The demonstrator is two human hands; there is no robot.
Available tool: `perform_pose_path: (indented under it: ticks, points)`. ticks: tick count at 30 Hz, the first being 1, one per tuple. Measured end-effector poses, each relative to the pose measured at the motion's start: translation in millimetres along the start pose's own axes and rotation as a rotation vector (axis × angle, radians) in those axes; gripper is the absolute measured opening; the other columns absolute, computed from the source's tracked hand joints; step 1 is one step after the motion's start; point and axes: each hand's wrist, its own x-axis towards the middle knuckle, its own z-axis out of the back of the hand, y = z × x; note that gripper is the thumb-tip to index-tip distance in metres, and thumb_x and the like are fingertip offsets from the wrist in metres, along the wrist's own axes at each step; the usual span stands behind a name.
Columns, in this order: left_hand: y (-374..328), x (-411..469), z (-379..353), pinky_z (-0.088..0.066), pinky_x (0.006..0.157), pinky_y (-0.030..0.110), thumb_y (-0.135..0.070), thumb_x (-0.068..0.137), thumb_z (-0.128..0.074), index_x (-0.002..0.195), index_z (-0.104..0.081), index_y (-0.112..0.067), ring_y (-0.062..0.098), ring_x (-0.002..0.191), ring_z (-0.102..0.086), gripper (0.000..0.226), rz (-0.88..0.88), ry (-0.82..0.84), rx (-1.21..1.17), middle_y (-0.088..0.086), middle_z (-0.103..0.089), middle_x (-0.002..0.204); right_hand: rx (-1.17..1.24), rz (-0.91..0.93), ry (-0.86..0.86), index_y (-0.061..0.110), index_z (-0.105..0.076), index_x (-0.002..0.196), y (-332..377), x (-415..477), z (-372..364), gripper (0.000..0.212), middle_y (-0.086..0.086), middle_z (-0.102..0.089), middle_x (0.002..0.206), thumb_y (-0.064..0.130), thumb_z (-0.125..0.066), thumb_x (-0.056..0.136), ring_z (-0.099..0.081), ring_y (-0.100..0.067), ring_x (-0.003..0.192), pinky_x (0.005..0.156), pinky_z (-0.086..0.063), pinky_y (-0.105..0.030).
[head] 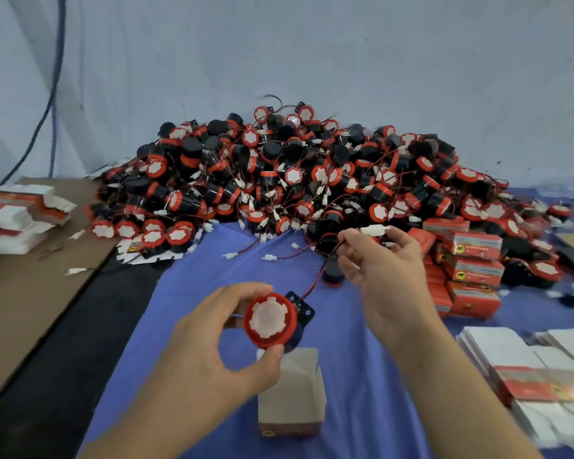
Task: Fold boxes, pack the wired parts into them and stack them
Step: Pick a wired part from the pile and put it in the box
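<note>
My left hand (209, 346) grips a red-and-black wired part (269, 321) by its red rim, its white face turned toward me. A red-and-black wire (315, 281) runs from the part up to my right hand (383, 263), which pinches the wire near its white connector (373, 230). Just below the part stands an open folded box (290, 392), white inside with a red base, on the blue cloth (193, 293). Behind lies a big heap of the same wired parts (295, 173).
Closed red boxes (471, 270) are stacked at the right beside the heap. Flat unfolded box blanks (527, 369) lie at the lower right, and more blanks (20, 217) sit on brown cardboard (30, 309) at the left. A grey wall stands behind.
</note>
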Motion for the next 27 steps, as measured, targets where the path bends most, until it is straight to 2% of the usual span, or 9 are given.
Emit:
perform_pose_path:
  ticks: [2, 4, 8, 11, 14, 18, 22, 24, 27]
  points:
    - [1, -8, -2, -0.042, 0.093, 0.007, -0.05, 0.073, -0.069, 0.124, -0.052, -0.052, -0.004, 0.115, -0.056, 0.054, -0.015, 0.084, 0.11, -0.03, -0.058, 0.123, -0.135, 0.061, 0.08, 0.013, -0.059, 0.11, 4, -16, 12, 0.023, -0.001, -0.069, 0.076, 0.005, -0.07, 0.092, -0.064, -0.015, 0.073, 0.066, -0.056, -0.021]
    - [1, -11, -2, -0.038, 0.095, 0.006, -0.048, 0.074, -0.069, 0.125, -0.049, -0.054, -0.009, 0.12, -0.049, 0.055, -0.036, 0.171, 0.216, -0.037, -0.052, 0.125, -0.274, 0.137, 0.13, 0.01, -0.062, 0.103, 3, -30, 24, 0.012, -0.003, -0.069, 0.077, 0.005, -0.068, 0.094, -0.066, -0.015, 0.073, 0.069, -0.057, -0.023]
    - [1, -15, -5, -0.039, 0.095, 0.018, -0.045, 0.075, -0.066, 0.124, -0.054, -0.045, -0.004, 0.114, -0.046, 0.051, -0.156, 0.268, 0.422, -0.035, -0.054, 0.112, -0.562, 0.285, 0.183, 0.012, -0.058, 0.097, -8, -51, 40, 0.007, -0.003, -0.069, 0.081, 0.009, -0.064, 0.097, -0.068, -0.016, 0.07, 0.071, -0.062, -0.041]
    - [4, -21, -10, -0.034, 0.091, 0.018, -0.049, 0.077, -0.058, 0.13, -0.054, -0.042, 0.0, 0.107, -0.044, 0.053, -0.22, 0.366, 0.55, -0.031, -0.055, 0.105, -0.735, 0.323, 0.219, 0.022, -0.055, 0.09, -21, -62, 49, 0.016, 0.004, -0.061, 0.082, 0.01, -0.064, 0.096, -0.068, -0.019, 0.072, 0.072, -0.059, -0.051]
    - [13, -26, -15, -0.035, 0.088, 0.023, -0.044, 0.076, -0.057, 0.126, -0.059, -0.035, 0.011, 0.109, -0.049, 0.051, -0.295, 0.42, 0.726, -0.022, -0.062, 0.111, -0.813, 0.301, 0.257, 0.027, -0.055, 0.088, -36, -70, 53, 0.02, 0.01, -0.058, 0.081, 0.011, -0.064, 0.096, -0.068, -0.02, 0.078, 0.073, -0.06, -0.046]
    - [23, -28, -22, -0.042, 0.092, 0.032, -0.036, 0.079, -0.049, 0.123, -0.064, -0.031, 0.016, 0.12, -0.05, 0.047, -0.289, 0.493, 0.802, -0.017, -0.063, 0.118, -1.003, 0.313, 0.312, 0.031, -0.052, 0.082, -53, -76, 56, 0.026, 0.009, -0.063, 0.077, 0.012, -0.065, 0.093, -0.067, -0.009, 0.076, 0.061, -0.05, -0.017]
    - [41, -44, -38, -0.043, 0.095, 0.034, -0.035, 0.091, -0.038, 0.128, -0.059, -0.029, 0.02, 0.125, -0.048, 0.043, -0.287, 0.502, 0.845, -0.01, -0.055, 0.131, -1.17, 0.293, 0.374, 0.03, -0.052, 0.083, -62, -81, 54, 0.02, 0.003, -0.065, 0.071, 0.014, -0.061, 0.091, -0.061, -0.012, 0.064, 0.059, -0.051, -0.03]
    - [47, -52, -45, -0.044, 0.095, 0.036, -0.041, 0.096, -0.037, 0.131, -0.057, -0.031, 0.02, 0.122, -0.05, 0.042, -0.25, 0.449, 0.834, -0.008, -0.055, 0.13, -1.205, 0.295, 0.366, 0.029, -0.052, 0.084, -65, -83, 52, 0.016, 0.003, -0.064, 0.067, 0.017, -0.059, 0.092, -0.056, -0.014, 0.06, 0.054, -0.047, -0.031]
    - [53, -61, -50, -0.043, 0.093, 0.041, -0.048, 0.099, -0.035, 0.132, -0.054, -0.038, 0.022, 0.113, -0.053, 0.04, -0.205, 0.349, 0.837, -0.006, -0.056, 0.124, -1.229, 0.307, 0.328, 0.027, -0.052, 0.086, -72, -91, 42, 0.012, 0.006, -0.063, 0.074, 0.02, -0.058, 0.093, -0.059, -0.012, 0.068, 0.058, -0.049, -0.031]
